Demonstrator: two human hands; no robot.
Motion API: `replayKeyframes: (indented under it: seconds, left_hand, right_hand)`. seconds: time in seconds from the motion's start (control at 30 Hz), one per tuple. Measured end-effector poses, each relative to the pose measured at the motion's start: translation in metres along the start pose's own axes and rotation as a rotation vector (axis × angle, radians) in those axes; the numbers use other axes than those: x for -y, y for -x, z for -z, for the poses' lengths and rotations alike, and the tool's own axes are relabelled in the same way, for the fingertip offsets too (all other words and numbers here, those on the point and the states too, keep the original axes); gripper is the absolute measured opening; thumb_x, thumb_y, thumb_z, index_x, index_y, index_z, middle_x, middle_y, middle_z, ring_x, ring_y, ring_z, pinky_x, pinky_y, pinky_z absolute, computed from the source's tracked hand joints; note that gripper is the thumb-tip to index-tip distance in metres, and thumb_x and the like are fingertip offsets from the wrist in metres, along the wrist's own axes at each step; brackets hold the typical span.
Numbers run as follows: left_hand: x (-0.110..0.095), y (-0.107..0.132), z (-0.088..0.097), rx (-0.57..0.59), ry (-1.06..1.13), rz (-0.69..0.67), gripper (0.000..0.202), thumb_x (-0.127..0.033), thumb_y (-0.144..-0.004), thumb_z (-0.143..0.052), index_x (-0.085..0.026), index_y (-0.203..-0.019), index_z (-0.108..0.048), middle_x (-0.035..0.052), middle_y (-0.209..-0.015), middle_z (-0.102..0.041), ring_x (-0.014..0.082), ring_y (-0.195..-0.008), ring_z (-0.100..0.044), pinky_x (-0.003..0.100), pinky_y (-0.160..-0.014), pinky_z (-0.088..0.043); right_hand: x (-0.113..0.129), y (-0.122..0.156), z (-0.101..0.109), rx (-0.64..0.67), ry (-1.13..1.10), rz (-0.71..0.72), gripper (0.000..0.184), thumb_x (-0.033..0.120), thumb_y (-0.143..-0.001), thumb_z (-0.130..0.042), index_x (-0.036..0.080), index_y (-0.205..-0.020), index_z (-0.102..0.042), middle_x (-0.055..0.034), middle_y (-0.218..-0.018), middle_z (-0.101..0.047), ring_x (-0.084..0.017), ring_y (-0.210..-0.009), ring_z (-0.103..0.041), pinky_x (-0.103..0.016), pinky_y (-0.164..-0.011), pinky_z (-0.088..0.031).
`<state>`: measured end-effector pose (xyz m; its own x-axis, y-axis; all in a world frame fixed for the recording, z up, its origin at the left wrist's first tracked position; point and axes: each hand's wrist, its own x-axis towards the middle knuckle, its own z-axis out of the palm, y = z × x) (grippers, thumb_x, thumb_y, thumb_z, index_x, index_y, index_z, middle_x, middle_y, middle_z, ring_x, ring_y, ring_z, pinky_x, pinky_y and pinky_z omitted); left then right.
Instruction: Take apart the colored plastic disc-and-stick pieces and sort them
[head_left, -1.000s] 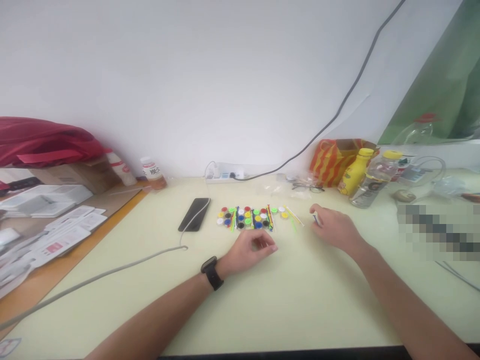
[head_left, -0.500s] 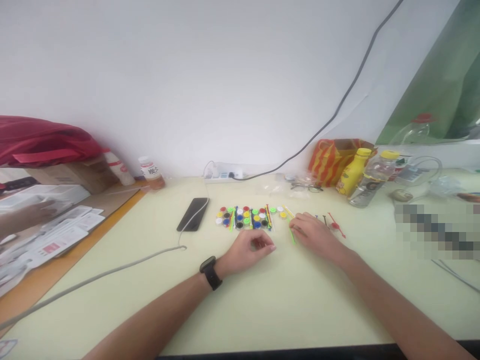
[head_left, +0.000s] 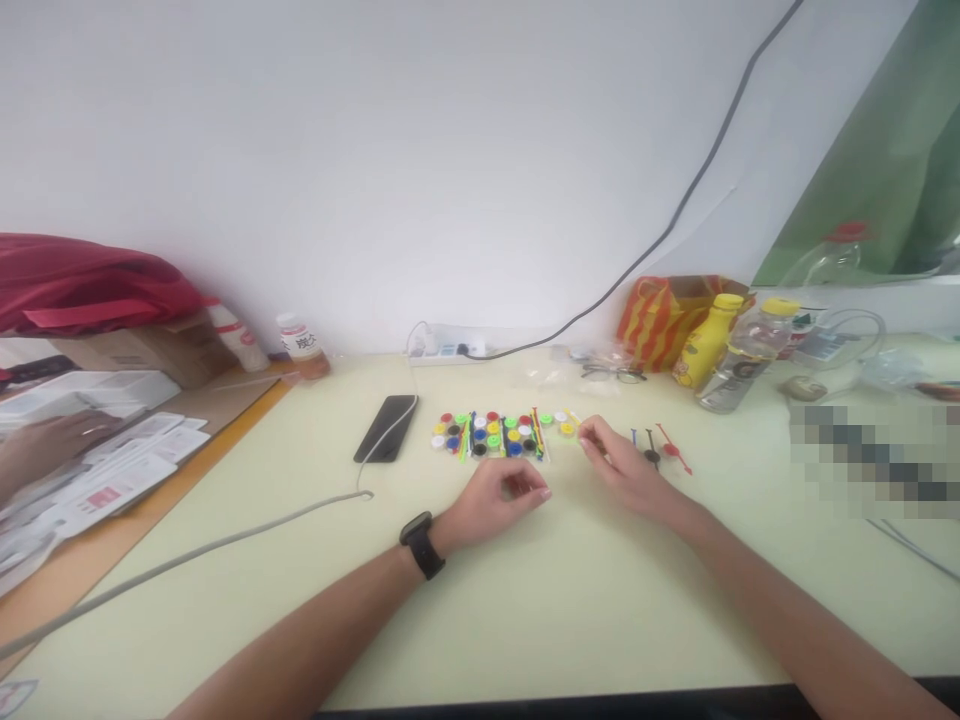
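A cluster of small coloured round caps and thin coloured sticks (head_left: pixel 495 435) lies in the middle of the pale yellow table (head_left: pixel 525 600). My left hand (head_left: pixel 495 503), with a black watch on the wrist, rests curled on the table just in front of the cluster; what its fingers hold is hidden. My right hand (head_left: pixel 622 465) sits at the cluster's right end, fingers pinched on a thin pale stick. A few loose blue, black and red pins (head_left: pixel 660 450) lie on the table to the right of that hand.
A black phone (head_left: pixel 385 428) on a grey cable lies left of the cluster. A power strip (head_left: pixel 450 348), glasses, a striped bag (head_left: pixel 660 318) and bottles (head_left: pixel 739 360) line the back. Another person's hand (head_left: pixel 45 445) rests on papers at far left.
My right hand moved left from the loose pins to the right end of the cluster and closed on a thin stick. Another person's hand came into view at far left. My left hand stayed put.
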<state>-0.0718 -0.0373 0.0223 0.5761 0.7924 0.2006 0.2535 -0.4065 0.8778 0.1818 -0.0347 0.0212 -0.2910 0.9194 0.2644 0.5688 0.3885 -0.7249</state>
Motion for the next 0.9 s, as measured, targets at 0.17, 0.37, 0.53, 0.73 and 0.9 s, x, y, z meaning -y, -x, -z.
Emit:
replayKeyframes:
  seconds: [0.17, 0.37, 0.53, 0.73, 0.9]
  left_hand:
    - [0.001, 0.0, 0.0, 0.01, -0.007, 0.007, 0.025, -0.04, -0.094, -0.067, -0.016, -0.088, -0.072, 0.0047, -0.083, -0.071, 0.015, -0.074, -0.063, 0.027, -0.07, -0.051]
    - [0.001, 0.0, 0.0, 0.01, -0.009, 0.005, 0.024, -0.039, -0.093, -0.068, -0.017, -0.088, -0.072, 0.0045, -0.084, -0.072, 0.015, -0.074, -0.063, 0.027, -0.07, -0.051]
    - [0.001, 0.0, -0.001, 0.016, -0.012, 0.008, 0.023, -0.038, -0.094, -0.068, -0.016, -0.088, -0.072, 0.0047, -0.084, -0.072, 0.0153, -0.075, -0.063, 0.027, -0.071, -0.051]
    - [0.001, 0.0, -0.001, 0.017, -0.016, 0.006, 0.022, -0.037, -0.093, -0.068, -0.016, -0.089, -0.072, 0.0047, -0.084, -0.072, 0.0154, -0.075, -0.064, 0.028, -0.071, -0.052]
    - [0.001, 0.0, -0.001, 0.022, -0.012, 0.005, 0.022, -0.037, -0.093, -0.068, -0.016, -0.089, -0.072, 0.0051, -0.085, -0.072, 0.0156, -0.076, -0.064, 0.028, -0.072, -0.052]
  right_hand:
    - [-0.017, -0.005, -0.007, -0.099, 0.044, 0.037, 0.015, 0.024, -0.1, -0.039, 0.023, -0.101, -0.054, -0.0032, -0.091, -0.062, -0.021, -0.083, -0.059, -0.035, -0.077, -0.045]
    - [-0.033, -0.012, -0.012, -0.148, 0.04, 0.12, 0.027, 0.022, -0.098, -0.042, 0.021, -0.106, -0.068, -0.0094, -0.113, -0.07, -0.025, -0.101, -0.067, -0.041, -0.093, -0.052]
    - [-0.033, -0.011, -0.017, -0.134, 0.091, 0.104, 0.034, 0.024, -0.098, -0.046, 0.022, -0.121, -0.071, -0.0108, -0.135, -0.066, -0.029, -0.125, -0.062, -0.046, -0.108, -0.049]
    - [-0.039, -0.011, -0.02, -0.088, 0.112, 0.044, 0.04, 0.022, -0.094, -0.051, 0.021, -0.131, -0.068, -0.0114, -0.141, -0.063, -0.03, -0.128, -0.061, -0.047, -0.105, -0.053]
    - [-0.04, -0.011, -0.019, -0.07, 0.161, 0.049, 0.041, 0.022, -0.094, -0.052, 0.022, -0.133, -0.067, -0.0105, -0.144, -0.061, -0.029, -0.136, -0.055, -0.048, -0.114, -0.046]
